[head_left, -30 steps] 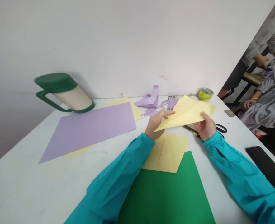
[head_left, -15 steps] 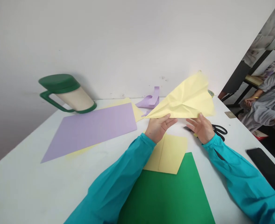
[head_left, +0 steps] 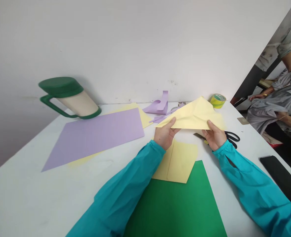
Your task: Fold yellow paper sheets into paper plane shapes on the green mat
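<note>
A creased yellow paper (head_left: pixel 194 115) is held up by two hands above the white bench (head_left: pixel 61 197). Its near edge is pinched on the left by the left hand (head_left: pixel 165 134), with the thumb on top. On the right, the same edge is pinched by the right hand (head_left: pixel 214 134), also with the thumb on top.

A folded yellow piece (head_left: pixel 180 161) is seen just below the left hand, and its near end is laid over a big green sheet (head_left: pixel 177 207). Black scissors (head_left: pixel 232 138) are partly covered by the right hand. A roll of tape (head_left: pixel 218 101) is set beyond the right hand, and a black phone (head_left: pixel 281 174) is placed to the right of it.

Purple scraps (head_left: pixel 160 106) are spread beyond the left hand. A flat purple sheet (head_left: pixel 98 135) is laid to the left of that hand, over another yellow sheet (head_left: pixel 144 119). Farther left, a green and cream jug (head_left: pixel 78 102) is seen near the wall (head_left: pixel 135 49).
</note>
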A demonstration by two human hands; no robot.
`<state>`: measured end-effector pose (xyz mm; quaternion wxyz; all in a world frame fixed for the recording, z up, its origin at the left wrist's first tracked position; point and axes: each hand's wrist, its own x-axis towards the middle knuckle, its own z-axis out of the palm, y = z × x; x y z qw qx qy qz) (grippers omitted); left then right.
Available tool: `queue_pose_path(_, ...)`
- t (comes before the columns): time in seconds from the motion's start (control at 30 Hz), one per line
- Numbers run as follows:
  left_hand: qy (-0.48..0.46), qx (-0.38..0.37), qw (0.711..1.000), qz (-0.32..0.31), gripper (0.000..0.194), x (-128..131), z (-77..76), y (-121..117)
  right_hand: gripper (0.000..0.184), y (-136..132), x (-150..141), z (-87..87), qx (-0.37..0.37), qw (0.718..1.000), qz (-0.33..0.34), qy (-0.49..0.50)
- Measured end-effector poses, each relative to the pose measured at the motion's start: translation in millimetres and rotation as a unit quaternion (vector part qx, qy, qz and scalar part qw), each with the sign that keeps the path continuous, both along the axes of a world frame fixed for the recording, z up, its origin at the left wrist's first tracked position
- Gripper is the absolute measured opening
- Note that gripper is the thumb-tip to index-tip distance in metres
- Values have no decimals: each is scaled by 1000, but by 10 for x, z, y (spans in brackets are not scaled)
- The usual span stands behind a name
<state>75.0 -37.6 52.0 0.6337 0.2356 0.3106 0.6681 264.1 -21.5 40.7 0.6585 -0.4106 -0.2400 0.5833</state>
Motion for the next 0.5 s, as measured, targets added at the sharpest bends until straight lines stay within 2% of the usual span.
queue_pose_path(0.1, 0, 10, 1000, 14, 30, -70, 28, 32, 32, 101, 93, -29, -19, 999, -22, -29)
queue_pose_path(0.2, 8, 48, 998, 29, 37, -165, 94, 54, 36, 188, 206, -47, -20, 997, -52, -61)
queue_pose_path(0.3, 49, 95, 994, 17, 44, -246, 155, 50, 53, 219, 270, -46, -8, 987, -120, -107)
queue_pose_path(0.37, 83, 102, 991, -14, 47, -282, 176, 33, 67, 214, 278, -38, 20, 979, -141, -143)
queue_pose_path(0.43, 108, 98, 988, -58, 48, -307, 182, 13, 75, 202, 269, -30, 42, 980, -102, -163)
queue_pose_path(0.5, 117, 93, 984, -100, 48, -324, 183, -1, 75, 189, 253, -30, 46, 986, -28, -159)
